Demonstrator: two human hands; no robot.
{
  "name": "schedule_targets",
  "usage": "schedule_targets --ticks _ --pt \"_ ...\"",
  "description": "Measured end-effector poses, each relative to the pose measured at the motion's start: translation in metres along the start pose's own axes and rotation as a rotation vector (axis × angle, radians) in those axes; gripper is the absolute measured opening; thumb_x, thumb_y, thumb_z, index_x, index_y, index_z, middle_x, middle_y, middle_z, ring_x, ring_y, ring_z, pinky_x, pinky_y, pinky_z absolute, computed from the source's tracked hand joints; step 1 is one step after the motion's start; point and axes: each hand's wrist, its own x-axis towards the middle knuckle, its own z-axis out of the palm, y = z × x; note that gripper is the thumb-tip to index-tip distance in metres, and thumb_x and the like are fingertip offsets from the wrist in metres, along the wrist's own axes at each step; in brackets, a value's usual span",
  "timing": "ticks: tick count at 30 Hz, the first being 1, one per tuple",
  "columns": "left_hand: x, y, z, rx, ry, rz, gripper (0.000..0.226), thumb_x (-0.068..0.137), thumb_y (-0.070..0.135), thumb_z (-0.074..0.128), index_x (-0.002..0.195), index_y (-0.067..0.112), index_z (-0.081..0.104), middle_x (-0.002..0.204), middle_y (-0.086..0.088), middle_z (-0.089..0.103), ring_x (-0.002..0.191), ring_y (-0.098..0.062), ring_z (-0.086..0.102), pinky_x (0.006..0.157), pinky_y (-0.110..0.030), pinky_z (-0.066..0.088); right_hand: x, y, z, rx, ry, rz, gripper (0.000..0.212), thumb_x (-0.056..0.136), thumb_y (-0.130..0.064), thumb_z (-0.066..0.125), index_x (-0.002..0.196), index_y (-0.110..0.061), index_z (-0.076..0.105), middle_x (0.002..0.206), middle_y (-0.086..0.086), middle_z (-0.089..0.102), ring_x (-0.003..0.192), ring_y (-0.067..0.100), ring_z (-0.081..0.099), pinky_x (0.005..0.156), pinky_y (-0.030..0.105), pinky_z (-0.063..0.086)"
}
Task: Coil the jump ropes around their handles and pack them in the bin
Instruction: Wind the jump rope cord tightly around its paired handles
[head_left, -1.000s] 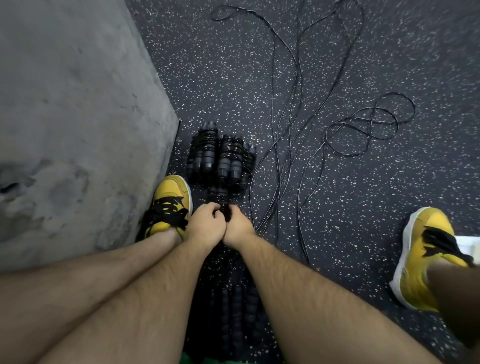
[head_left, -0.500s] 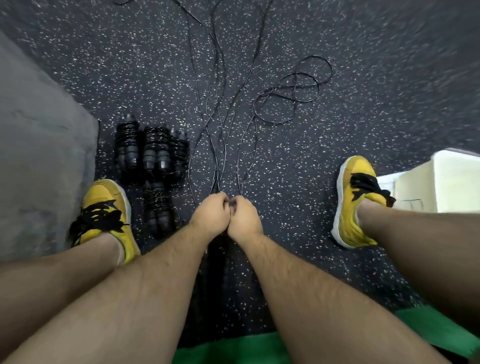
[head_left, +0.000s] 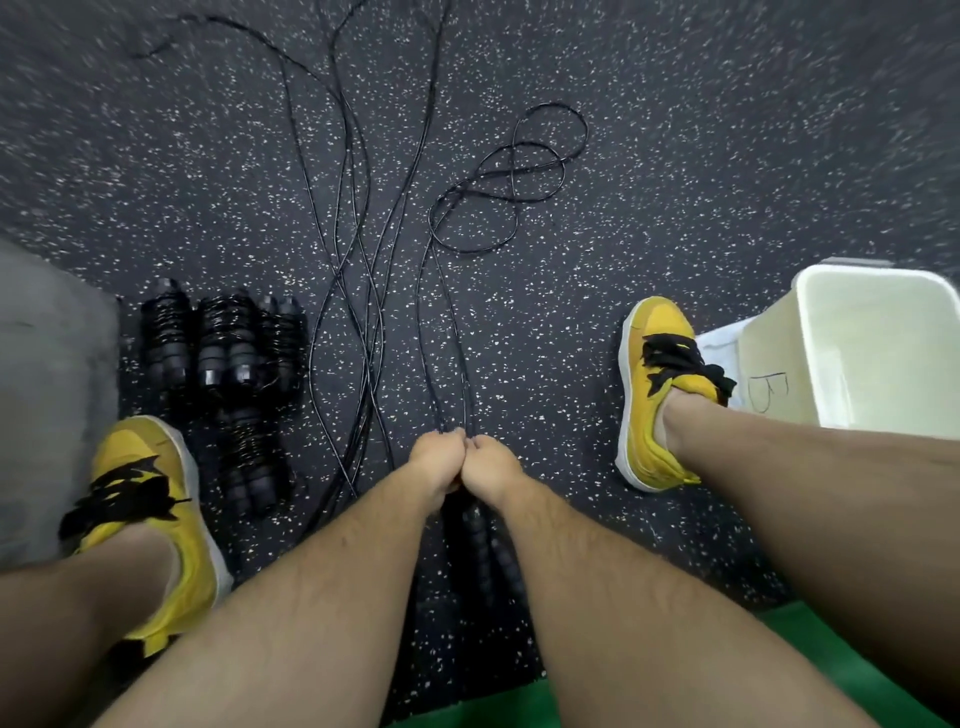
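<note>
My left hand (head_left: 435, 462) and my right hand (head_left: 491, 467) are side by side at the middle, fingers curled, both gripping the black handles (head_left: 478, 525) of a jump rope. Its thin black cord (head_left: 452, 332) runs away from my knuckles across the floor into a loose tangle (head_left: 511, 171). Several coiled jump ropes (head_left: 223, 338) lie bundled at the left, one more coiled bundle (head_left: 249, 462) just below them. The white bin (head_left: 831, 353) stands open at the right, marked with a letter B.
More loose black cords (head_left: 358, 260) snake over the speckled rubber floor between the bundles and my hands. A grey concrete block (head_left: 52, 374) is at the left. My yellow shoes (head_left: 150, 499) (head_left: 660, 384) flank the hands. A green mat (head_left: 779, 670) lies at the bottom.
My hands left the coiled bundle by the left shoe and moved right to a loose rope's handles. The view swung right, bringing the white bin into sight.
</note>
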Motion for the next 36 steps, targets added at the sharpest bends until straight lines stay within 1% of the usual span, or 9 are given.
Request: schedule_targets --ticks 4,10,15,19,22,25,29,32,36 --pt "-0.022 0.025 -0.009 0.111 0.076 0.161 0.027 0.104 0.029 0.044 0.109 0.009 0.061 0.111 -0.010 0.065 0.102 -0.028 0.062 0.093 -0.037 0.051 -0.014 -0.020 -0.005 0.046 0.049 -0.052 0.047 0.103 -0.045 0.033 0.101 -0.014 0.068 0.102 0.009 0.072 0.094 0.028 0.066 0.081 0.032 0.050" --pt "-0.081 0.084 -0.038 0.297 0.126 0.393 0.034 0.107 0.010 0.028 0.129 -0.003 0.051 0.135 -0.022 0.056 0.122 -0.035 0.054 0.093 -0.033 0.040 -0.062 -0.091 -0.047 0.063 0.193 -0.277 0.039 0.095 -0.044 0.040 0.083 -0.016 0.064 0.090 0.005 0.070 0.087 0.028 0.064 0.077 0.034 0.050" --pt "-0.162 0.134 -0.062 0.337 0.010 0.621 0.039 0.110 0.022 0.030 0.092 0.007 0.062 0.087 -0.006 0.060 0.062 -0.012 0.050 0.048 -0.011 0.043 -0.130 -0.162 -0.100 -0.051 0.179 -0.480 0.042 0.097 -0.031 0.036 0.066 -0.013 0.059 0.063 0.008 0.064 0.062 0.028 0.062 0.073 0.043 0.057" --pt "-0.238 0.176 -0.081 0.203 -0.086 0.743 0.036 0.105 0.027 0.039 0.083 0.010 0.062 0.068 -0.008 0.062 0.045 -0.016 0.050 0.053 -0.028 0.046 -0.198 -0.221 -0.142 -0.206 0.229 -0.568 0.033 0.101 -0.025 0.043 0.076 -0.009 0.059 0.073 0.014 0.064 0.062 0.027 0.058 0.055 0.033 0.047" --pt "-0.294 0.204 -0.099 0.139 -0.211 0.812 0.032 0.107 0.023 0.038 0.088 0.010 0.059 0.059 -0.003 0.058 0.048 -0.017 0.049 0.058 -0.032 0.047 -0.242 -0.253 -0.171 0.130 0.174 -0.591 0.029 0.098 -0.030 0.055 0.079 -0.009 0.062 0.058 0.006 0.056 0.044 0.019 0.052 0.041 0.022 0.042" --pt "-0.332 0.221 -0.116 0.167 -0.290 0.871 0.034 0.109 0.028 0.034 0.091 0.011 0.057 0.058 0.000 0.049 0.048 -0.017 0.043 0.058 -0.034 0.048 -0.281 -0.265 -0.187 0.418 0.006 -0.700 0.017 0.098 -0.022 0.061 0.091 -0.007 0.061 0.070 0.007 0.058 0.050 0.014 0.053 0.053 0.022 0.048" --pt "-0.347 0.227 -0.141 0.271 -0.196 0.962 0.035 0.108 0.033 0.032 0.098 0.010 0.057 0.054 0.008 0.036 0.045 -0.012 0.031 0.049 -0.028 0.040 -0.289 -0.274 -0.203 -0.059 0.406 -0.896 0.027 0.091 -0.019 0.061 0.118 -0.016 0.058 0.112 0.004 0.062 0.078 0.014 0.060 0.068 0.028 0.053" --pt "-0.344 0.229 -0.156 0.254 -0.169 1.001 0.029 0.107 0.026 0.036 0.092 0.011 0.056 0.052 0.011 0.036 0.046 -0.011 0.030 0.048 -0.026 0.035 -0.294 -0.279 -0.203 -0.498 0.357 -1.071 0.040 0.090 -0.017 0.058 0.128 -0.028 0.058 0.130 -0.004 0.048 0.113 0.012 0.047 0.099 0.026 0.039" --pt "-0.342 0.236 -0.166 0.289 -0.202 0.941 0.025 0.099 0.023 0.043 0.081 0.013 0.057 0.060 0.002 0.035 0.048 -0.015 0.027 0.049 -0.027 0.036 -0.297 -0.278 -0.186 -0.604 0.196 -1.011 0.016 0.101 -0.025 0.051 0.096 -0.016 0.064 0.089 0.002 0.070 0.076 0.016 0.058 0.060 0.020 0.044"
